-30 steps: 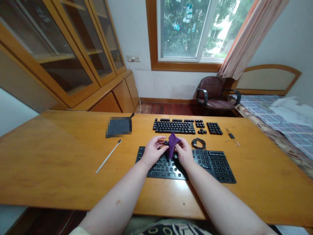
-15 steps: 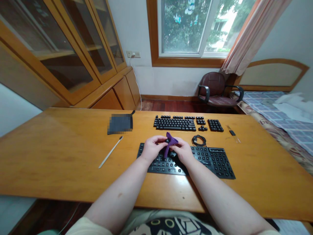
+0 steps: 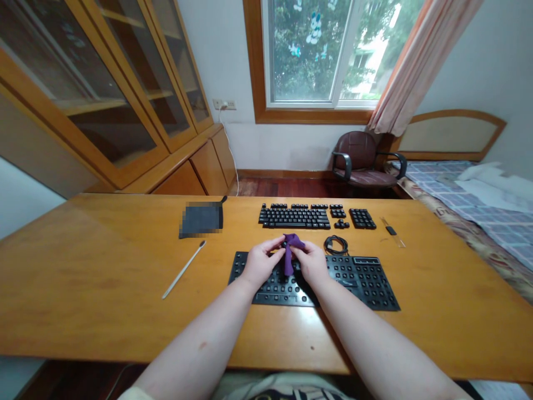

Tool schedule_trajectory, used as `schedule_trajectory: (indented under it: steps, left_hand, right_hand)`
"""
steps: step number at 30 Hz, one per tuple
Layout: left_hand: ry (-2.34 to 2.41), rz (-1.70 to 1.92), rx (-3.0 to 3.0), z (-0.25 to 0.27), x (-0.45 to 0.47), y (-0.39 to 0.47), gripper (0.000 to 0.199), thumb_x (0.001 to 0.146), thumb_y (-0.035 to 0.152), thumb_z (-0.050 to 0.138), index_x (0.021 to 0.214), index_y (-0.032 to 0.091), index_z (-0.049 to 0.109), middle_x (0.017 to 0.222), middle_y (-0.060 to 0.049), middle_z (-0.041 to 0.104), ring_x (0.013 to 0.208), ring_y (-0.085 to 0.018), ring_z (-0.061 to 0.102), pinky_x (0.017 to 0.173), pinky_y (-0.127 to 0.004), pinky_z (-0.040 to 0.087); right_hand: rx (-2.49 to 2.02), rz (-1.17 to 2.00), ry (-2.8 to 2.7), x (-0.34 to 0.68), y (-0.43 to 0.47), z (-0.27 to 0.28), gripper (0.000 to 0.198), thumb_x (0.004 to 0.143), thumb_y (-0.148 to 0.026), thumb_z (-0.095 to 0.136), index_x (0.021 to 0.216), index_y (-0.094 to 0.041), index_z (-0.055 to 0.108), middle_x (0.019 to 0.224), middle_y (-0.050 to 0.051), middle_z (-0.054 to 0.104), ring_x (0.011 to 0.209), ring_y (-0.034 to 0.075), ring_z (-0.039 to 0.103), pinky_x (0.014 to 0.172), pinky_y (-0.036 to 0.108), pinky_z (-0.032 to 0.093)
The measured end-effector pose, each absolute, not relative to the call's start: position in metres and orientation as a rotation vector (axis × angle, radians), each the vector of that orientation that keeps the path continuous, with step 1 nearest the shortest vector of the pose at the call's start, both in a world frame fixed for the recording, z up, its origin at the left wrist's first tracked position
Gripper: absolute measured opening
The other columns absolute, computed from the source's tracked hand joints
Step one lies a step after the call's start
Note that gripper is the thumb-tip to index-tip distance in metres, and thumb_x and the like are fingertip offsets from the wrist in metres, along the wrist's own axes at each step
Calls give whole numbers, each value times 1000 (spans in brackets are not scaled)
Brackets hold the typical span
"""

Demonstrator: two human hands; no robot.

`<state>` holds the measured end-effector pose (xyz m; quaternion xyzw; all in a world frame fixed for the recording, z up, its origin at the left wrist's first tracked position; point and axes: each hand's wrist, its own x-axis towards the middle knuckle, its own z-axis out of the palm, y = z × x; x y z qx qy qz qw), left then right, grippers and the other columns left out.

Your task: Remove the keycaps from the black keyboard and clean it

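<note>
Above a black keyboard base (image 3: 370,283) stripped of its keycaps, my two hands meet. My left hand (image 3: 262,261) is closed, pinching a small black keycap (image 3: 284,244) that the cloth and fingers mostly hide. A purple cloth (image 3: 289,258) is bunched between the hands, its loose end hanging down. My right hand (image 3: 311,261) is closed on this cloth and presses it against the keycap. Behind the base lie loose black keycaps (image 3: 295,218) set out in keyboard order, with a number pad group (image 3: 362,218) at their right.
A coiled black cable (image 3: 335,245) lies just behind the base. To the left are a long white-handled brush (image 3: 183,270) and a dark pouch (image 3: 202,218). A wire keycap puller (image 3: 391,230) lies at the right. All are on the wooden desk (image 3: 104,289).
The cloth has turned and bunched between my fingers, its end now hanging straighter, and the keycap is more covered. The head view has tilted up slightly.
</note>
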<state>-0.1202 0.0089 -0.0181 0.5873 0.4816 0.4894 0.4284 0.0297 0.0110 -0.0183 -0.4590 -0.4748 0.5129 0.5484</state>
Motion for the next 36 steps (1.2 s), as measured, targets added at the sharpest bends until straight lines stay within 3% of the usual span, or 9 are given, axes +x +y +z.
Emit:
schedule_trajectory:
  steps: [8, 15, 20, 22, 27, 30, 33, 36]
  left_hand:
    - [1161, 1201, 1546, -13, -123, 8, 40, 76, 23, 63, 116, 22, 64, 117, -5, 65, 106, -22, 62, 99, -36, 46]
    - [1150, 1204, 1555, -14, -121, 8, 38, 78, 24, 61, 117, 21, 63, 118, -7, 65, 107, -22, 61, 98, -38, 47]
    - [1053, 1239, 1468, -12, -120, 10, 41, 71, 19, 68, 112, 18, 63, 115, -9, 66, 106, -22, 61, 99, -38, 45]
    - [1051, 1267, 1407, -11, -120, 10, 41, 69, 18, 69, 109, 17, 63, 113, -9, 66, 103, -21, 62, 97, -37, 46]
    - [1081, 1358, 1277, -9, -122, 12, 39, 68, 20, 69, 106, 18, 59, 108, -8, 65, 100, -18, 62, 93, -35, 49]
    - [1025, 1386, 1264, -8, -123, 11, 33, 71, 19, 66, 103, 17, 57, 108, -8, 65, 104, -18, 61, 97, -36, 46]
    - [971, 1379, 1305, -5, -122, 8, 28, 73, 20, 64, 101, 16, 58, 106, -9, 66, 103, -19, 62, 98, -37, 45]
    - [961, 1350, 1341, -2, -120, 5, 23, 75, 21, 62, 98, 16, 60, 105, -9, 67, 101, -19, 62, 97, -37, 45]
  right_hand:
    - [-1068, 1246, -1209, 30, 12, -22, 20, 67, -34, 70, 81, -19, 72, 78, 5, 71, 71, 21, 64, 74, 38, 52]
    - [-1113, 1168, -1195, 29, 11, -23, 20, 72, -35, 65, 82, -19, 71, 76, 4, 71, 70, 21, 63, 74, 38, 51]
    - [-1102, 1152, -1196, 27, 11, -20, 19, 68, -34, 67, 81, -21, 70, 83, 4, 72, 81, 23, 64, 80, 38, 50]
    - [-1087, 1187, -1195, 28, 11, -19, 21, 67, -37, 68, 80, -20, 70, 79, 3, 72, 77, 22, 64, 77, 37, 51]
    - [-1053, 1215, -1134, 33, 12, -19, 33, 78, -48, 57, 85, -18, 70, 79, 5, 71, 74, 21, 64, 73, 36, 50]
    - [-1116, 1093, -1214, 35, 11, -16, 28, 78, -44, 61, 84, -19, 71, 83, 5, 71, 80, 22, 63, 78, 36, 47]
    - [-1194, 1005, -1203, 36, 10, -12, 21, 70, -40, 70, 70, -18, 67, 71, 3, 67, 69, 19, 60, 68, 31, 46]
    - [-1258, 984, -1092, 35, 10, -12, 29, 63, -40, 75, 59, -19, 56, 54, -3, 55, 53, 14, 50, 53, 26, 42]
